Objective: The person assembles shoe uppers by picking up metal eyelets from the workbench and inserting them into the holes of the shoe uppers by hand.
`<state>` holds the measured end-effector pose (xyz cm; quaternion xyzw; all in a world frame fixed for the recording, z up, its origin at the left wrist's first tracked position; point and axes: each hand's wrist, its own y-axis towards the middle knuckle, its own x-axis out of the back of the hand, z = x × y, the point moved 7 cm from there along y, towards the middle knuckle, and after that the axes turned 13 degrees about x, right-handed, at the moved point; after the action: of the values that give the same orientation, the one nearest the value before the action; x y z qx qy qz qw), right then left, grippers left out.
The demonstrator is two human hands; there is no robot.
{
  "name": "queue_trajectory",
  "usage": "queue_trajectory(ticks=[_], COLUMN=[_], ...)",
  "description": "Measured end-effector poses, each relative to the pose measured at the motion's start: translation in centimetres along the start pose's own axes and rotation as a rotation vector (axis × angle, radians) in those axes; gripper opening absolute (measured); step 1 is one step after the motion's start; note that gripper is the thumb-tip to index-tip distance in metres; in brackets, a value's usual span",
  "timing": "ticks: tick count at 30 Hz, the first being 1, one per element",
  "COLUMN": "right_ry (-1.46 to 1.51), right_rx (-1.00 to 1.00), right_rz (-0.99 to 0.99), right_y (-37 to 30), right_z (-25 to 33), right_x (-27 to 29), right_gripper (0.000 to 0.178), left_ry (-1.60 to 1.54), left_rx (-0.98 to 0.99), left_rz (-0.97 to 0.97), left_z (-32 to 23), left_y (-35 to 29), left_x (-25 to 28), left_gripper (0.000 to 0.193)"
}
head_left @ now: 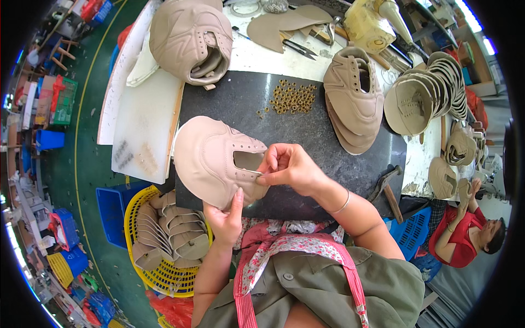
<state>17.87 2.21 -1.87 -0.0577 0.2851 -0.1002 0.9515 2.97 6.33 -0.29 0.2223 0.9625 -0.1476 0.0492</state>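
A beige shoe upper (205, 158) is held over the dark work board (246, 98), its toe to the left and its lace opening to the right. My left hand (225, 218) grips its near edge, thumb on top and fingers underneath. Close to the lace opening, my right hand (287, 170) is closed in a pinch, thumb and forefinger at the near row of eyelet holes. Whatever sits between those fingertips is hidden. Farther back on the board lie many small brass eyelets (293, 97), with a few strays to their left.
Stacked uppers (355, 98) stand right of the eyelets, more uppers (188, 41) at far left. A hammer (389, 191) rests near the board's right edge; scissors (299, 48) lie behind. A yellow basket (131, 218) of pieces stands lower left. A person in red (462, 235) works at right.
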Motion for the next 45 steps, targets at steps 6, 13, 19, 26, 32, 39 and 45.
queue_trajectory(ticks=[6,13,19,26,32,39,45], right_ry=[-0.305,-1.632,-1.466,-0.728,-0.604,-0.533,-1.734], right_rx=[0.179,0.830,0.715,0.507,0.301,0.062,0.699], right_rz=[0.054,0.050,-0.063,0.223,0.164,0.105,-0.048], right_y=[1.3,5.9,4.0,1.7,1.6,4.8,8.2], right_z=[2.3,3.8,5.4,5.0,3.2,4.2,4.1], right_x=[-0.4,3.0,2.3,-1.9,-1.0,0.6,3.2], right_gripper=[0.020,0.016,0.018,0.012,0.009,0.022,0.013], left_ry=[0.011,-0.049,-0.043,0.015,0.193,0.240,0.097], left_rx=[0.008,0.044,0.054,0.036,0.010,-0.053,0.010], left_rz=[-0.094,-0.042,-0.045,-0.048,-0.047,-0.078,-0.039], left_z=[0.6,0.8,0.9,0.2,-0.1,-0.3,-0.1], left_y=[0.0,0.5,0.6,0.6,-0.1,-0.2,0.1], left_x=[0.8,0.6,0.6,-0.1,-0.3,0.2,-0.2], left_gripper=[0.039,0.039,0.045,0.043,0.040,0.037,0.037])
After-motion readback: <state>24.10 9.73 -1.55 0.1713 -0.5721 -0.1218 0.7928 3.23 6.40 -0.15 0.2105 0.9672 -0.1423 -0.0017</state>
